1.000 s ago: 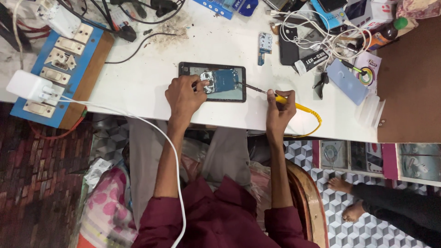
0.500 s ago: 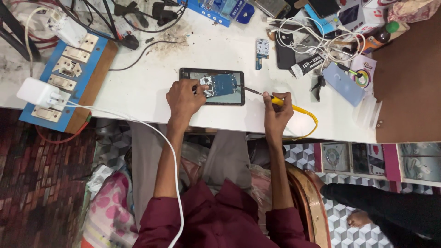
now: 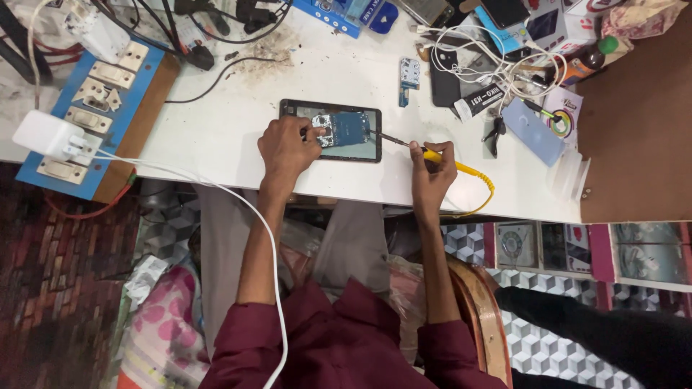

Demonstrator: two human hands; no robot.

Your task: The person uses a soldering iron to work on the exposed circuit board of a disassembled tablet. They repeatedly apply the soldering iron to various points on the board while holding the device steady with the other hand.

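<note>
An opened phone lies flat on the white table, its back off and its blue circuit board showing. My left hand rests on the phone's left part, fingers pressing on the board. My right hand grips a yellow-handled soldering iron like a pen; its dark tip reaches the phone's right edge. A yellow coiled cord runs from the handle off the table's front edge.
A blue switch and socket board with a white charger and white cable sits at the left. Phones, cables, a small circuit board and boxes crowd the back right. A brown surface adjoins on the right. Another person's dark sleeve shows below.
Both hands stay on the phone and the iron. The iron's tip has shifted slightly along the phone's right side. The other person's bare feet at lower right have left view.
</note>
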